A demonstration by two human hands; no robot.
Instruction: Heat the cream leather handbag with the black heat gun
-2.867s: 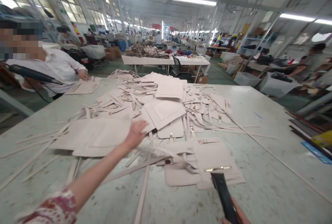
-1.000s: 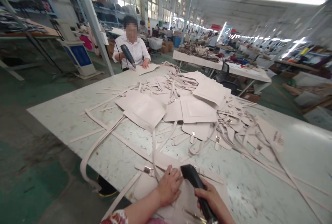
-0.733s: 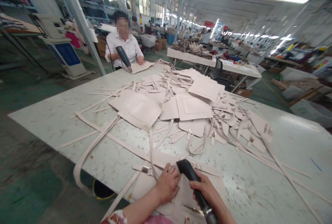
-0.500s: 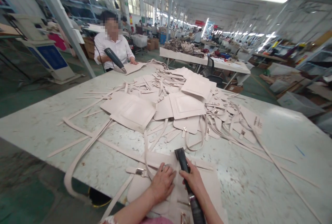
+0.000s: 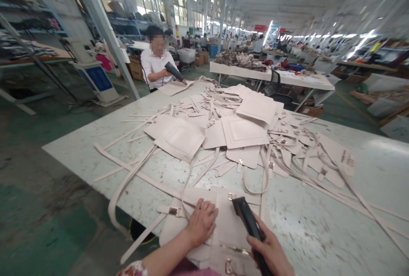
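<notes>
My left hand (image 5: 201, 222) presses flat on a pale pink leather bag piece (image 5: 228, 229) with metal clasps, lying at the near edge of the white table (image 5: 319, 233). My right hand (image 5: 271, 250) grips a black heat gun (image 5: 251, 229), its nozzle pointing at the bag piece just right of my left hand. Long pale straps (image 5: 128, 182) trail from the piece and hang over the table's edge.
A heap of pale leather panels and straps (image 5: 243, 131) covers the table's middle. Across the table a person in a white shirt (image 5: 156, 65) holds another heat gun (image 5: 175, 73) over a panel. Shelves, a steel column and more worktables stand behind.
My left hand has come back from the heap onto the bag piece. The heat gun has shifted slightly right over the piece. The other person's heat gun has swung to the right.
</notes>
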